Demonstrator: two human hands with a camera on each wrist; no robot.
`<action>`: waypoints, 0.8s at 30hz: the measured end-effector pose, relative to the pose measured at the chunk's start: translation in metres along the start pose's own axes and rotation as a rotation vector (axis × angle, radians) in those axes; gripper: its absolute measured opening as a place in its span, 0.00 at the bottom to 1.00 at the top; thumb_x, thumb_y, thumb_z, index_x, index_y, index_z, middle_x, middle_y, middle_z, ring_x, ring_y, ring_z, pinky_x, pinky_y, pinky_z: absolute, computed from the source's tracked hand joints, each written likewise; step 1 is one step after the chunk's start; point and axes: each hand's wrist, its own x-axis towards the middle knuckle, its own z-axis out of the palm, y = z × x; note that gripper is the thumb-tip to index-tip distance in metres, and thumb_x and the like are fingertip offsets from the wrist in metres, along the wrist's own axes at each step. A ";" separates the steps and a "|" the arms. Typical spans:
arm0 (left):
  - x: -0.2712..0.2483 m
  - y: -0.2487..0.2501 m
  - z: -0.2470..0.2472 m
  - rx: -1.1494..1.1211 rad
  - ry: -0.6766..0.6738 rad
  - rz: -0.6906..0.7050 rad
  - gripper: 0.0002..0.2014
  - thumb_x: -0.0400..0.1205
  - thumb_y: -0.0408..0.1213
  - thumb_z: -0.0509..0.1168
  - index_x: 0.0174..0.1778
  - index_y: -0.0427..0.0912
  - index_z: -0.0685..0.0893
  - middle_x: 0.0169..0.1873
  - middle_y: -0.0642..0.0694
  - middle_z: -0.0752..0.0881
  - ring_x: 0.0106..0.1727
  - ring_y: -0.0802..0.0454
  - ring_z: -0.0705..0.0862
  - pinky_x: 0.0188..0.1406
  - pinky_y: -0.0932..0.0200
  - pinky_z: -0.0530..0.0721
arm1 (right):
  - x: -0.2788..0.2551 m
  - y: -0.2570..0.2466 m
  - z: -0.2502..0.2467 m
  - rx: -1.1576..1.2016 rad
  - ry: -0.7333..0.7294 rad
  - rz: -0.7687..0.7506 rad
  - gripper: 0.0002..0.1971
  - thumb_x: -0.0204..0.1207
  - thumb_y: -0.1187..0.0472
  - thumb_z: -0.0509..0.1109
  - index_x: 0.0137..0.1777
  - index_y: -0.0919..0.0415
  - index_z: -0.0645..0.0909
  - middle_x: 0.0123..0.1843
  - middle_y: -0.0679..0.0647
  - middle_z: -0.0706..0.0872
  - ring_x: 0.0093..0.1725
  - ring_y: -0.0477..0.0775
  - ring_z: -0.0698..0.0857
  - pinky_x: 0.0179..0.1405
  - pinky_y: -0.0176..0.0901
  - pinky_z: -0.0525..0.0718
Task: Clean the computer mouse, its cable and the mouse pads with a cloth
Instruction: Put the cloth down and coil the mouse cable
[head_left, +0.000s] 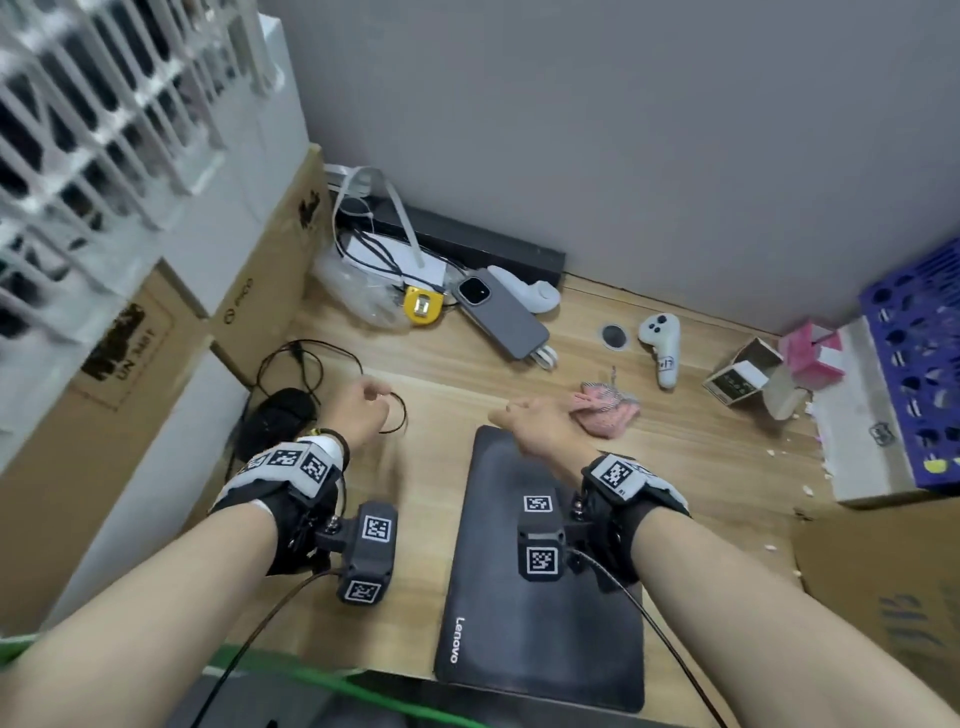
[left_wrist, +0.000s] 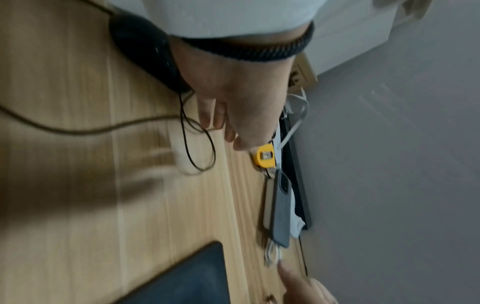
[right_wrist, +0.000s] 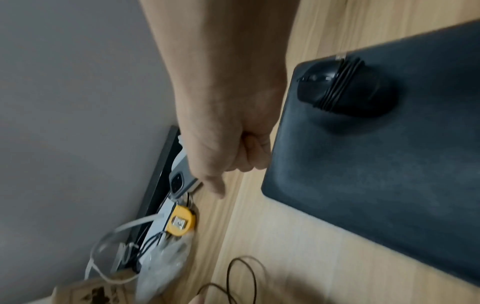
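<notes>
Head view: left hand (head_left: 358, 410) fingers pinching cable (head_left: 311, 358), phone (head_left: 501, 312) beyond, right hand (head_left: 535, 426) clenched.

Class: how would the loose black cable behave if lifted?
The cable would likely flop and sag, since it lies in slack loops. It is probably light, being thin. It may drag the mouse, which it seems joined to.

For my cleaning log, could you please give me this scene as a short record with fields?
cloth: pink, bunched on the desk
mouse: black, left of the left hand
cable: loose loops on the desk
mouse pad: black, under the right wrist
left hand: at the cable, grip unclear
right hand: fingers curled, empty, beside the cloth
</notes>
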 end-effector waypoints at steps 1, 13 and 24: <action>0.002 -0.009 -0.012 0.088 0.058 0.004 0.13 0.79 0.29 0.63 0.58 0.41 0.85 0.61 0.39 0.82 0.64 0.41 0.78 0.63 0.55 0.75 | 0.002 -0.005 0.011 -0.029 -0.018 -0.005 0.25 0.73 0.70 0.65 0.24 0.51 0.56 0.22 0.46 0.57 0.23 0.48 0.57 0.20 0.38 0.54; 0.008 -0.089 -0.052 0.486 0.077 -0.142 0.32 0.75 0.33 0.69 0.76 0.41 0.68 0.75 0.36 0.63 0.74 0.34 0.63 0.72 0.42 0.70 | 0.003 0.004 0.056 -0.045 -0.236 0.073 0.12 0.77 0.74 0.59 0.38 0.57 0.71 0.31 0.53 0.71 0.23 0.50 0.74 0.21 0.37 0.79; -0.009 -0.064 -0.032 0.287 0.188 -0.073 0.49 0.63 0.33 0.80 0.77 0.43 0.59 0.72 0.33 0.58 0.66 0.35 0.71 0.61 0.53 0.76 | -0.008 0.012 0.043 0.014 -0.356 0.089 0.04 0.85 0.62 0.61 0.48 0.59 0.76 0.35 0.53 0.74 0.28 0.48 0.78 0.27 0.38 0.83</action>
